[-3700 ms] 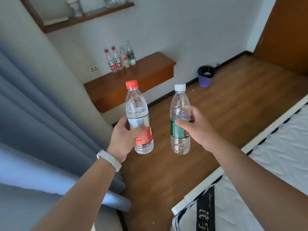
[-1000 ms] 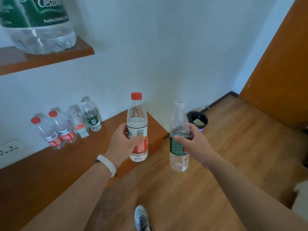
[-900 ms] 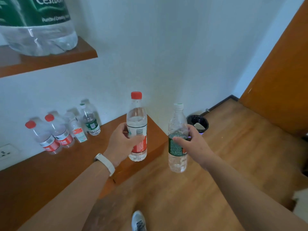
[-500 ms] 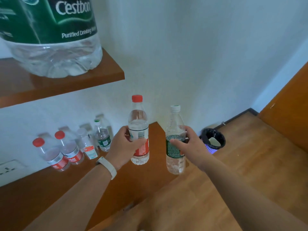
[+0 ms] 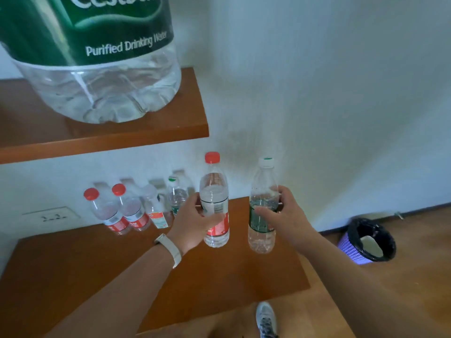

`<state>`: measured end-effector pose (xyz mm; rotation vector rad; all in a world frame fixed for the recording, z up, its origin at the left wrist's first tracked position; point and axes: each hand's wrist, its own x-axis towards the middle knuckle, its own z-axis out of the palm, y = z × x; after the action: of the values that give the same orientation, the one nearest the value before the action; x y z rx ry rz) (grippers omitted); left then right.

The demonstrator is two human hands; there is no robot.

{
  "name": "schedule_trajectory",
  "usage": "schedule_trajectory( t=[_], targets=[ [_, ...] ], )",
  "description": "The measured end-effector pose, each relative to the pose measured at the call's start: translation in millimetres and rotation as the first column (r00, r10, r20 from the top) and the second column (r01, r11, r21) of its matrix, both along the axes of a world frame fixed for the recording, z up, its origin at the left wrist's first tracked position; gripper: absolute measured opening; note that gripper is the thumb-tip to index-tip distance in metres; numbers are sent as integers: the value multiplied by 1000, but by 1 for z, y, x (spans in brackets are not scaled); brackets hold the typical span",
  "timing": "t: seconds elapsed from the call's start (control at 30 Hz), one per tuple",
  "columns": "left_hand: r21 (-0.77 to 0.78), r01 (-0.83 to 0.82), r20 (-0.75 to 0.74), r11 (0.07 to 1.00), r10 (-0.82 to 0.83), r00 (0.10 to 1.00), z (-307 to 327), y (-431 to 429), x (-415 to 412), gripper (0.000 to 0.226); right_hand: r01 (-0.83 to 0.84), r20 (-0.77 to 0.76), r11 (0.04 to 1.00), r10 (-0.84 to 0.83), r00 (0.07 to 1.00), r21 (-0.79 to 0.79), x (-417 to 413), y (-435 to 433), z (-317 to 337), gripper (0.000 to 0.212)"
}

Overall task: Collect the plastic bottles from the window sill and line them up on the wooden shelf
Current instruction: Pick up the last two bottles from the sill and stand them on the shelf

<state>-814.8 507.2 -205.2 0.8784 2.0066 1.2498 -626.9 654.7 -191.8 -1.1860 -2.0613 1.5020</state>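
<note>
Wooden shelf (image 5: pixel 73 264): four bottles (image 5: pixel 136 211) by wall; left hand (image 5: pixel 192 225) grips red-cap bottle (image 5: pixel 214 203), right hand (image 5: pixel 288 215) green-label bottle (image 5: pixel 262 211), seemingly airborne—set upright, extending row.

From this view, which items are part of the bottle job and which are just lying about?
Part of the job:
- red-capped plastic bottle in left hand
- green-labelled plastic bottle in right hand
- four small plastic bottles lined up against the wall
- lower wooden shelf

Lying about:
- large green-labelled water jug
- purple waste basket
- wall socket
</note>
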Motion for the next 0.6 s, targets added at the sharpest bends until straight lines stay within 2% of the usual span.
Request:
schedule_trajectory(
  t=[0.13, 0.4, 0.6],
  targets=[
    [-48, -151, -21, 987, 151, 988, -10, 16, -1, 52, -114, 10, 993, 115, 993, -14, -24, 39, -7, 67],
    [-118, -432, -144, 894, 415, 898, -27, 69, 2, 52, -323, -12, 944, 322, 947, -64, -53, 120, -33, 66],
    [-191, -514, -118, 836, 501, 858, -52, 82, 0, 47, -391, 55, 919, 393, 918, -48, -76, 136, -62, 63]
  ],
)
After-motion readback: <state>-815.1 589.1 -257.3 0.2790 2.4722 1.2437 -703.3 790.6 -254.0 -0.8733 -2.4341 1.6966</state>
